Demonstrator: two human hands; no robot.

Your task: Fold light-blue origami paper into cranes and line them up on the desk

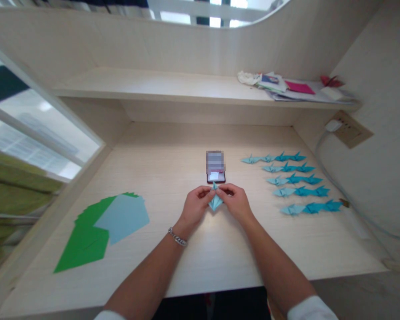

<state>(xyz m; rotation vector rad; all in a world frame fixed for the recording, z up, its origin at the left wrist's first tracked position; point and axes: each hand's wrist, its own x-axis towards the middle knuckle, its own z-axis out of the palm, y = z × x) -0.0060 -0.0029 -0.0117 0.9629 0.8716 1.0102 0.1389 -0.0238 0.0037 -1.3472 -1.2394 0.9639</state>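
Note:
Between my two hands is a small light-blue piece of folded paper [215, 204], diamond-shaped with a narrow tip pointing away from me. My left hand [196, 204] pinches its left side between thumb and fingers. On the right side, my right hand [235, 201] grips it the same way, thumbs close together near the upper part. Just beyond the fingertips a phone [216, 177] lies on the desk, its screen lit and partly blurred out. The fingers hide some of the paper's edges.
Rows of blue folded paper cranes [303, 191] stand at the right. Green paper sheets [83, 249] and light-blue sheets [126, 218] lie fanned at the left. A shelf [173, 86] holding papers [280, 84] runs across the back. A cable [340, 191] hangs from the wall socket [350, 129].

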